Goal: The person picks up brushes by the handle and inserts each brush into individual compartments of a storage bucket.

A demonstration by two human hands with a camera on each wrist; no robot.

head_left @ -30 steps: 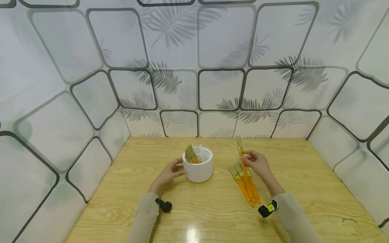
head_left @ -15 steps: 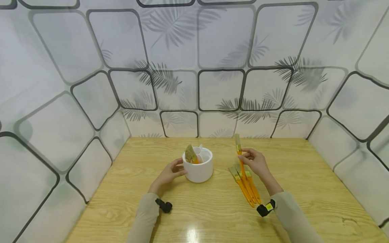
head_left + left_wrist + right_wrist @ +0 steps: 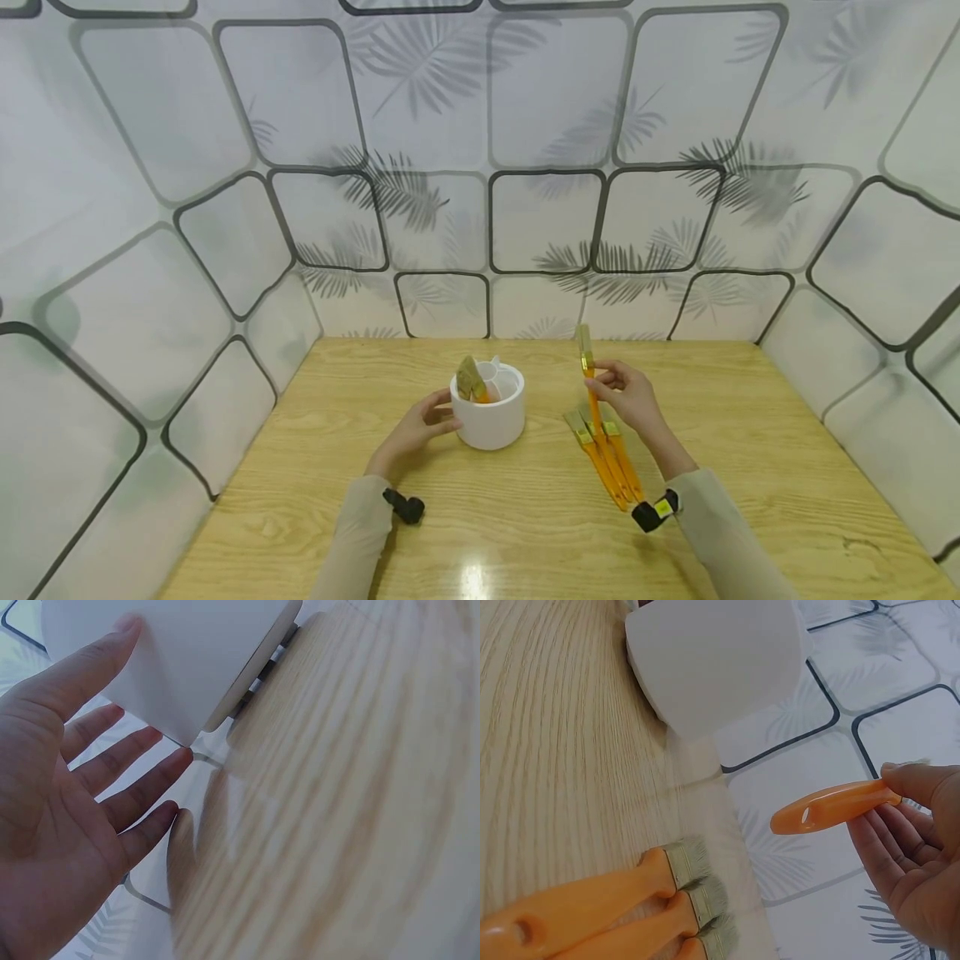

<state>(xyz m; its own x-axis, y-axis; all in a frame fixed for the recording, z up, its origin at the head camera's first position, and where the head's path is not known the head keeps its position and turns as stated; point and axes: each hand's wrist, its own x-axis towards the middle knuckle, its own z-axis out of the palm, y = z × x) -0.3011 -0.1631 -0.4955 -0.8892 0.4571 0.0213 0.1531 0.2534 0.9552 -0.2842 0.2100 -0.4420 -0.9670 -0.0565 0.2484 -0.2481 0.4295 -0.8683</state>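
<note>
A round white pot (image 3: pixel 491 425) stands on the table, with at least one bristle-headed paintbrush (image 3: pixel 470 379) leaning inside. My left hand (image 3: pixel 411 431) is at its left side; in the left wrist view the thumb (image 3: pixel 105 656) rests against the white wall and the other fingers stretch out below. My right hand (image 3: pixel 636 404) pinches an orange-handled paintbrush (image 3: pixel 825 808) between thumb and fingers near the metal band, bristles up and handle down. Beneath it, three more orange paintbrushes (image 3: pixel 618 471) lie fanned on the table, bristles facing away from me.
Inside the pot, a white inner piece (image 3: pixel 487 372) shows at the back. The wood-grain table (image 3: pixel 360 367) ends at a patterned backdrop (image 3: pixel 442 304) behind and at both sides. Black wrist cameras (image 3: pixel 651 514) sit on both sleeves.
My right hand has moved slightly left and away from me, raising the pinched paintbrush a little. The left hand, the pot and the lying brushes have stayed put.
</note>
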